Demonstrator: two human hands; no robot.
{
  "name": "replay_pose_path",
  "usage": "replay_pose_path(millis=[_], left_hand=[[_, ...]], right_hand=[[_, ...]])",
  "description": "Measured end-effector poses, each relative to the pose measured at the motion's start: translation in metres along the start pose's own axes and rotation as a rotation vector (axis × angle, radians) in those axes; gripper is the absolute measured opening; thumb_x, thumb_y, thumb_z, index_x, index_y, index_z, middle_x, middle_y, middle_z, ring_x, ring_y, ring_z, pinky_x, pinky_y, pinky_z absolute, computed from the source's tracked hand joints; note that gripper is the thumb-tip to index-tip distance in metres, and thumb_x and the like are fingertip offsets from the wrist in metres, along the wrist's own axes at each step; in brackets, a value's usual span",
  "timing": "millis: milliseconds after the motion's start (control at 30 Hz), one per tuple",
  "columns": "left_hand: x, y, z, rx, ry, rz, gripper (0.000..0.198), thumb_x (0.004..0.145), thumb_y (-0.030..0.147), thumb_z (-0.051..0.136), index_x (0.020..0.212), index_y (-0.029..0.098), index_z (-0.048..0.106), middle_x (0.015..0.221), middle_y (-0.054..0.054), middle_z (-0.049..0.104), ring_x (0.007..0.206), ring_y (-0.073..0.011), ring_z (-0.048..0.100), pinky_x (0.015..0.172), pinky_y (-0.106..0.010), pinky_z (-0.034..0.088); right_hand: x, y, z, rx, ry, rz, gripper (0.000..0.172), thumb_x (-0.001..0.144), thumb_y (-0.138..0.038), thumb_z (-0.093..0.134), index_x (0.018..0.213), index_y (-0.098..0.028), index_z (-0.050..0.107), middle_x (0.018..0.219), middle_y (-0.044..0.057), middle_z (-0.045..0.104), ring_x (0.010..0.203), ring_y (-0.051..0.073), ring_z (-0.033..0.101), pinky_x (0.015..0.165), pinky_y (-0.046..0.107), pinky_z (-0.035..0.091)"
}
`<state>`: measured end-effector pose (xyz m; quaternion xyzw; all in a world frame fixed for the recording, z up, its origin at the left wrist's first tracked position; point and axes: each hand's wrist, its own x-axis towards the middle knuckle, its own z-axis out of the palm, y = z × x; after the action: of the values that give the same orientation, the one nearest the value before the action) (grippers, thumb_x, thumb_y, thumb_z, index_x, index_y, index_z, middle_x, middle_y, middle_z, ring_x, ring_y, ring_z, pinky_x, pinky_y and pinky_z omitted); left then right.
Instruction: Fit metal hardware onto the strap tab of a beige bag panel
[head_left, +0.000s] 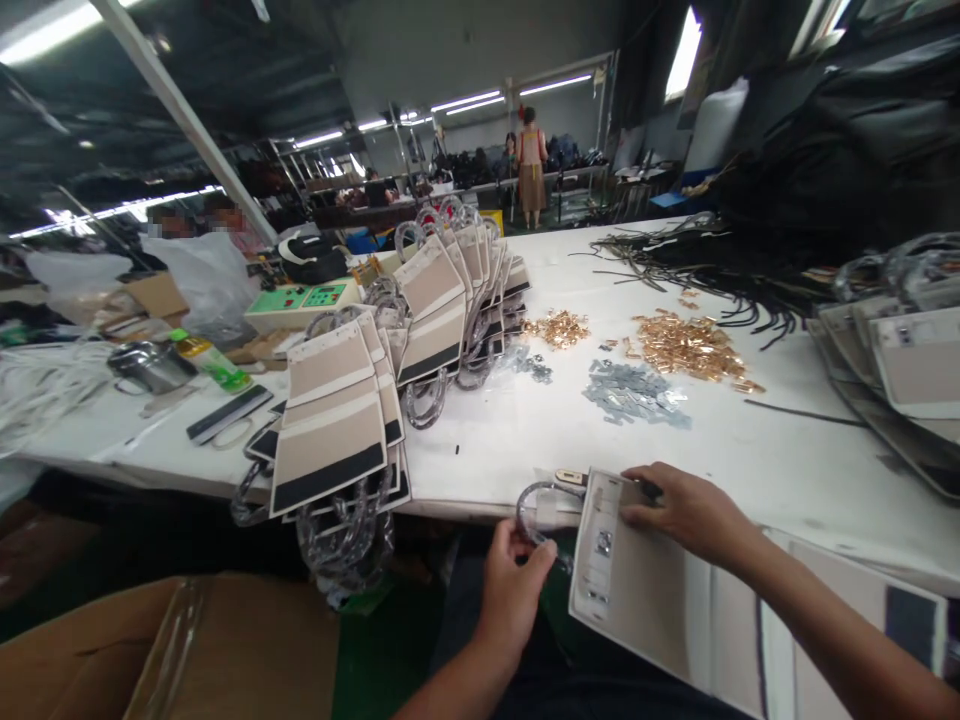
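A beige bag panel (652, 580) with white edging and a dark stripe lies over the table's front edge, toward my lap. Small metal fittings show along its near end. My left hand (514, 585) has its fingers closed on the plastic-wrapped bag handle (525, 505) that loops out from this end. Over the panel's upper edge, my right hand (679, 510) is bent in a pinch, with something small and dark between thumb and fingers; its kind is hidden. A gold-coloured tag (571, 477) sits beside the handle on the table.
Stacked bag panels (330, 410) stand at left, more panels (919, 360) at right. Gold metal pieces (690, 348) and flat grey plates (634, 392) form heaps mid-table. Black cords (675, 245) lie behind. A bottle (214, 362) stands left; a cardboard box (240, 640) is below.
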<state>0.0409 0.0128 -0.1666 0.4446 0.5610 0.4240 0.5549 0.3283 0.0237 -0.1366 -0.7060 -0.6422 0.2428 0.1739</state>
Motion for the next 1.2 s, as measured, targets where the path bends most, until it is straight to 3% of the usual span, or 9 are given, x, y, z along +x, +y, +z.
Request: replay_pose_path(millis=[133, 233, 333, 433, 600, 767, 900, 1067, 1200], left_hand=[[0.010, 0.032, -0.016, 0.413, 0.134, 0.541, 0.054, 0.077, 0.028, 0.079, 0.130, 0.023, 0.067, 0.133, -0.013, 0.067, 0.121, -0.0306, 0.063, 0.107, -0.046, 0.051], [0.023, 0.067, -0.006, 0.608, -0.158, 0.750, 0.047, 0.078, 0.027, 0.080, 0.125, 0.025, 0.073, 0.132, -0.011, 0.070, 0.127, -0.0321, 0.062, 0.115, -0.046, 0.045], [0.042, 0.101, 0.012, 0.772, -0.524, 0.593, 0.030, 0.091, 0.051, 0.074, 0.105, 0.025, 0.080, 0.101, -0.007, 0.077, 0.096, -0.0275, 0.070, 0.089, -0.036, 0.051], [0.061, 0.126, 0.031, 0.871, -0.821, 0.374, 0.056, 0.097, 0.071, 0.058, 0.071, 0.024, 0.076, 0.062, -0.001, 0.063, 0.060, -0.0192, 0.056, 0.063, -0.030, 0.041], [0.084, 0.143, 0.048, 0.732, -1.106, 0.318, 0.031, 0.075, 0.057, 0.087, 0.079, 0.028, 0.080, 0.074, 0.001, 0.073, 0.068, -0.0224, 0.065, 0.065, -0.029, 0.046], [0.104, 0.138, 0.044, 0.535, -1.105, 0.321, 0.055, 0.073, 0.040, 0.089, 0.125, 0.029, 0.079, 0.115, -0.006, 0.080, 0.104, -0.0320, 0.074, 0.090, -0.036, 0.055], [0.128, 0.124, 0.045, 0.480, -1.114, 0.305, 0.064, 0.079, 0.031, 0.080, 0.143, 0.028, 0.070, 0.128, -0.006, 0.076, 0.116, -0.0306, 0.072, 0.102, -0.037, 0.053], [0.147, 0.099, 0.054, 0.896, -0.732, 0.551, 0.065, 0.079, 0.026, 0.082, 0.142, 0.022, 0.069, 0.134, -0.011, 0.073, 0.121, -0.0326, 0.067, 0.109, -0.043, 0.051], [0.135, 0.080, 0.050, 0.925, -0.606, 0.618, 0.040, 0.091, 0.024, 0.071, 0.131, 0.021, 0.075, 0.124, -0.011, 0.075, 0.117, -0.0303, 0.066, 0.105, -0.043, 0.051]], right_hand=[[-0.003, -0.009, -0.013, 0.044, 0.002, -0.004, 0.028, 0.087, -0.046, 0.066, 0.108, -0.031, 0.078, 0.108, 0.003, 0.079, 0.097, 0.030, 0.072, 0.084, 0.041, 0.050], [-0.008, -0.015, -0.018, 0.126, 0.026, -0.036, 0.021, 0.087, -0.046, 0.066, 0.096, -0.032, 0.078, 0.098, 0.001, 0.079, 0.092, 0.029, 0.072, 0.081, 0.040, 0.050], [-0.014, -0.018, -0.021, 0.184, 0.058, -0.073, 0.020, 0.086, -0.046, 0.066, 0.094, -0.033, 0.079, 0.096, 0.001, 0.078, 0.089, 0.028, 0.072, 0.083, 0.040, 0.051], [-0.017, -0.020, -0.022, 0.223, 0.067, -0.100, 0.020, 0.086, -0.045, 0.064, 0.093, -0.033, 0.079, 0.097, 0.001, 0.078, 0.090, 0.028, 0.072, 0.085, 0.040, 0.052], [-0.019, -0.020, -0.022, 0.272, 0.130, -0.121, 0.022, 0.090, -0.047, 0.063, 0.093, -0.033, 0.080, 0.094, 0.003, 0.077, 0.086, 0.028, 0.072, 0.081, 0.039, 0.053], [-0.014, -0.022, -0.023, 0.253, 0.125, -0.155, 0.023, 0.092, -0.046, 0.061, 0.093, -0.033, 0.080, 0.095, 0.003, 0.077, 0.087, 0.028, 0.072, 0.081, 0.039, 0.053], [0.013, -0.021, -0.019, 0.188, 0.110, -0.109, 0.025, 0.091, -0.045, 0.061, 0.101, -0.033, 0.080, 0.103, 0.004, 0.079, 0.093, 0.030, 0.073, 0.087, 0.041, 0.053], [0.056, -0.011, -0.007, 0.042, 0.050, 0.010, 0.035, 0.091, -0.045, 0.061, 0.115, -0.030, 0.082, 0.112, 0.005, 0.081, 0.102, 0.032, 0.074, 0.094, 0.043, 0.054], [0.070, -0.003, -0.008, 0.026, 0.026, 0.016, 0.035, 0.089, -0.047, 0.065, 0.113, -0.029, 0.083, 0.116, 0.004, 0.080, 0.105, 0.028, 0.073, 0.094, 0.036, 0.054]])
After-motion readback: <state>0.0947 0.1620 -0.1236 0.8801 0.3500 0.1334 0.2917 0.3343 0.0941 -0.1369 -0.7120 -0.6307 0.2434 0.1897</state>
